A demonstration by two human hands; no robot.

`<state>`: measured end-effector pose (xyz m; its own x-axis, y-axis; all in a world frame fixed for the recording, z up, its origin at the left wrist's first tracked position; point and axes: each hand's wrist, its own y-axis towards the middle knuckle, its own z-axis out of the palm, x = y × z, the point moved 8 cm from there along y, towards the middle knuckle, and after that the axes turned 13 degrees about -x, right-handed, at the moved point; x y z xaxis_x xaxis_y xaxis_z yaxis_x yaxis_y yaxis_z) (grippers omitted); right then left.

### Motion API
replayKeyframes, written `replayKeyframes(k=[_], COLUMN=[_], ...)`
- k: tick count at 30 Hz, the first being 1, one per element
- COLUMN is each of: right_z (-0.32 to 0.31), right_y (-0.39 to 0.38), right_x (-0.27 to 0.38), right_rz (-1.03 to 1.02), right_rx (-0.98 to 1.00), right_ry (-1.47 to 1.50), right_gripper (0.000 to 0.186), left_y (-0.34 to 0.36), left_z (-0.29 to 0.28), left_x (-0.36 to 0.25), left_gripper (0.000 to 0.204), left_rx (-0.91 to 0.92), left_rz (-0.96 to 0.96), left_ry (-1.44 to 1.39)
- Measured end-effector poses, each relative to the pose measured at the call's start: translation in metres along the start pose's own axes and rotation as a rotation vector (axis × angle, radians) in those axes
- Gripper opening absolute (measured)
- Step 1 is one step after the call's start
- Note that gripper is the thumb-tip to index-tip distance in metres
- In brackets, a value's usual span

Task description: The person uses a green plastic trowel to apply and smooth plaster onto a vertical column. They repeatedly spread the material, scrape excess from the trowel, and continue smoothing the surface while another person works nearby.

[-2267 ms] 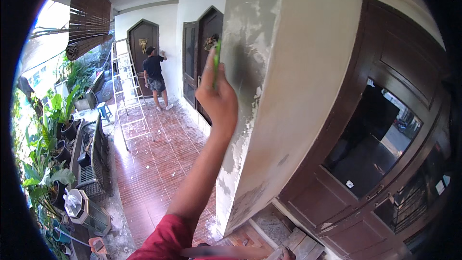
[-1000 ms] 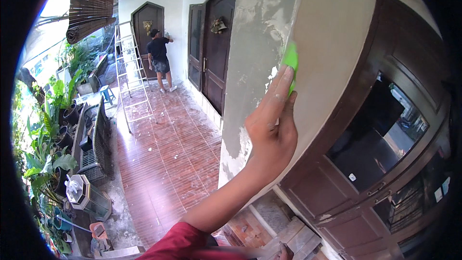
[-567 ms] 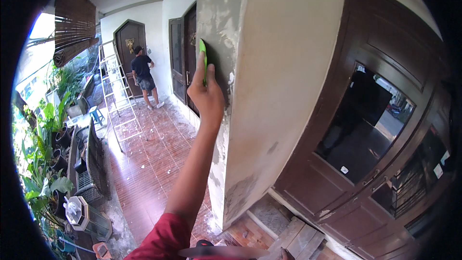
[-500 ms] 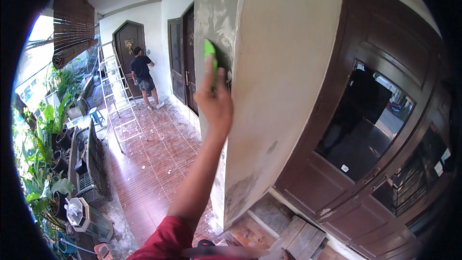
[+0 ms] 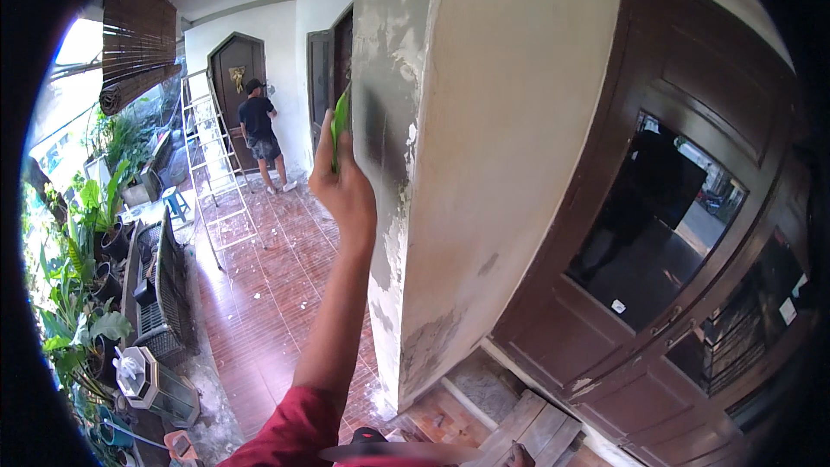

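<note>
Raised in front of me, my left hand (image 5: pixel 344 186) is closed around a thin green scraper (image 5: pixel 340 125), seen almost edge-on. The scraper stands upright, just left of the grey patchy face of the pillar (image 5: pixel 393 43), and looks apart from it. A dark shadow falls on the pillar beside the hand. Its paint is flaked and mottled, with pale bare spots along the corner. Only a small part of my right hand (image 5: pixel 520 455) shows at the lower edge, over wooden boards; its fingers are not clear.
Brown double doors (image 5: pixel 562 311) with glass panes stand to the right. Beyond the pillar a person (image 5: pixel 258 125) in dark clothes faces the far wall near a stepladder (image 5: pixel 216 164). Flakes lie on the red tiled floor (image 5: pixel 259 303). Potted plants (image 5: pixel 86 294) and a lantern (image 5: pixel 156 385) line the left.
My left hand and the scraper have moved left, from in front of the pillar's grey face to beside its left edge. The scraper has turned more edge-on.
</note>
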<state>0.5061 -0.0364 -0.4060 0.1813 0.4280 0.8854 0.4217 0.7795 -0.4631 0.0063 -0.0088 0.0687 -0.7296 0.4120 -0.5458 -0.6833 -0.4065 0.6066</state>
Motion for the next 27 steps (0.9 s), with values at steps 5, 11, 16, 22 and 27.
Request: replayKeyframes(k=[5,11,16,22,27], right_z=[-0.021,-0.009,0.027,0.032,0.016], right_y=[0.005,0.001,0.002,0.016,0.013], right_x=[-0.018,-0.020,-0.002,0.006,-0.005], right_rz=[0.112,0.167,0.042,0.014,-0.006], right_rx=[-0.028,-0.004,0.134,0.078,0.079], right_ry=[-0.052,-0.075,-0.127,-0.169,-0.168], right_gripper=[0.020,0.018,0.017,0.018,0.018], left_y=[-0.001,-0.055,-0.081,-0.035,-0.017], left_z=[0.038,0.024,-0.020,-0.029,0.017], left_x=[0.029,-0.021,-0.070,0.002,0.040], left_gripper=[0.035,0.050,0.050,0.041,0.038], left_rx=[0.020,0.157,0.238,0.029,0.073], left_rz=[-0.054,-0.116,-0.025,-0.129,-0.069], left_ry=[-0.162,-0.082,-0.318,-0.077,-0.082])
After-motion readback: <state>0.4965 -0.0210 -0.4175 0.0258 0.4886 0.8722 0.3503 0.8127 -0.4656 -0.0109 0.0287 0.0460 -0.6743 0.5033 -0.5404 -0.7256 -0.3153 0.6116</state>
